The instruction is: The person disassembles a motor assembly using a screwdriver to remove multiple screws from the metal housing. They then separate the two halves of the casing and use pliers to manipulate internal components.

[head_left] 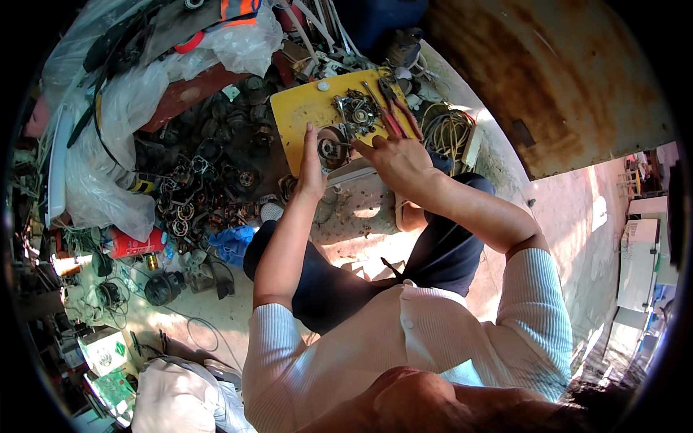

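A yellow board (303, 110) lies on the ground in front of me with metal parts on it. My left hand (311, 167) rests its fingers against a round metal motor part (332, 144) at the board's near edge. From the right, my right hand (395, 160) reaches to the same part and grips a thin tool whose tip touches it. A second round wound part (357, 110) sits further back on the board. Red-handled pliers (395, 115) lie beside it on the right.
A heap of dark round motor parts (209, 180) covers the ground to the left. White plastic bags (119, 144) lie beyond it, a red canister (133, 244) nearer. A coil of wire (447, 133) sits right of the board. A rusty metal sheet (548, 79) stands at the right.
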### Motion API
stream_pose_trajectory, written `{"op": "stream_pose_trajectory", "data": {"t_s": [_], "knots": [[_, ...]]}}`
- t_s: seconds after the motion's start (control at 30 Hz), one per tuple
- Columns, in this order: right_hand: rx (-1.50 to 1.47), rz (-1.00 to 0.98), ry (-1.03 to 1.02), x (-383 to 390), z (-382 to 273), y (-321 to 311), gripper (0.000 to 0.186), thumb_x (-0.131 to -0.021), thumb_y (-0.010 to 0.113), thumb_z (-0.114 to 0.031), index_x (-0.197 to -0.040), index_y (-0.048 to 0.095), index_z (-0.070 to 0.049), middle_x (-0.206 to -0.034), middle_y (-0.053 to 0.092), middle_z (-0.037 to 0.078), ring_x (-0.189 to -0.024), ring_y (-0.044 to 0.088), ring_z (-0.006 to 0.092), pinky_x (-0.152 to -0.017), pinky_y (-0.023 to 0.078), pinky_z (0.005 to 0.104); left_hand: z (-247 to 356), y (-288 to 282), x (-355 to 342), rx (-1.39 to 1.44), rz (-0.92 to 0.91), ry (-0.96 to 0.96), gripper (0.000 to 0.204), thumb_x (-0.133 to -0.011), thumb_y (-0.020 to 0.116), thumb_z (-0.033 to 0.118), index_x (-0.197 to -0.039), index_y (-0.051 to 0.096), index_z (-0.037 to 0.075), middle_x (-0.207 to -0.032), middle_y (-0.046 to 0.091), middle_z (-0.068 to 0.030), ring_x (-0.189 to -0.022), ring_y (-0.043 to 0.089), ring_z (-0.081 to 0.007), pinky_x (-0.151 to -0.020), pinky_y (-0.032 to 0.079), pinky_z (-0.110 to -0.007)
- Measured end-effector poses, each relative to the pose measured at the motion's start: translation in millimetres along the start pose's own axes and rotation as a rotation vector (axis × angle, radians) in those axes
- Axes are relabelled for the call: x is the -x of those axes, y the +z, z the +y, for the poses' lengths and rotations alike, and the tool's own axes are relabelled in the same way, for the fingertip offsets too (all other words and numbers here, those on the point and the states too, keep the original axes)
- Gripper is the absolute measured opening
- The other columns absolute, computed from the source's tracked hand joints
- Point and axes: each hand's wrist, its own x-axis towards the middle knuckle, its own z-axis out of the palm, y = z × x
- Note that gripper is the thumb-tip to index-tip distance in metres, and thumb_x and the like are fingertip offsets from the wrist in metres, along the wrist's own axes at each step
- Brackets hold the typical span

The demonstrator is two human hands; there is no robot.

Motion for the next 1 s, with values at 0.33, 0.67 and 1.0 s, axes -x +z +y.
{"op": "stream_pose_trajectory", "data": {"t_s": [0.33,0.67,1.0], "knots": [[-0.256,-0.201,0.093,5.2,-5.3,-14.1,0.059,-0.084,0.052,-0.002,-0.141,0.053,-0.017,-0.096,0.07,0.016,-0.086,0.071,0.031,-0.072,0.056,0.0416,-14.4,-2.6,-1.7,-0.206,0.01,0.381,0.049,-0.105,0.036,0.041,-0.125,0.054,0.001,-0.117,0.061,-0.0105,-0.104,0.06,-0.0173,-0.092,0.049,-0.031],[-0.363,0.016,0.053,31.5,4.1,17.9,0.06,-0.08,0.055,-0.002,-0.135,0.06,-0.025,-0.097,0.068,0.014,-0.086,0.069,0.0308,-0.074,0.055,0.0405,-13.4,-1.1,0.8,-0.075,-0.182,0.225,0.055,-0.103,0.034,0.047,-0.126,0.053,0.001,-0.118,0.062,-0.01,-0.105,0.061,-0.0178,-0.095,0.047,-0.034],[-0.331,-0.01,0.212,105.1,24.8,72.2,0.055,-0.08,0.056,-0.004,-0.129,0.065,-0.025,-0.09,0.065,0.01,-0.085,0.069,0.0264,-0.072,0.055,0.037,-15.7,14.6,29.1,-1.723,-0.513,0.938,0.074,-0.067,0.08,0.057,-0.125,0.061,0.015,-0.123,0.06,-0.0049,-0.112,0.06,-0.0273,-0.11,0.031,-0.051]]}}
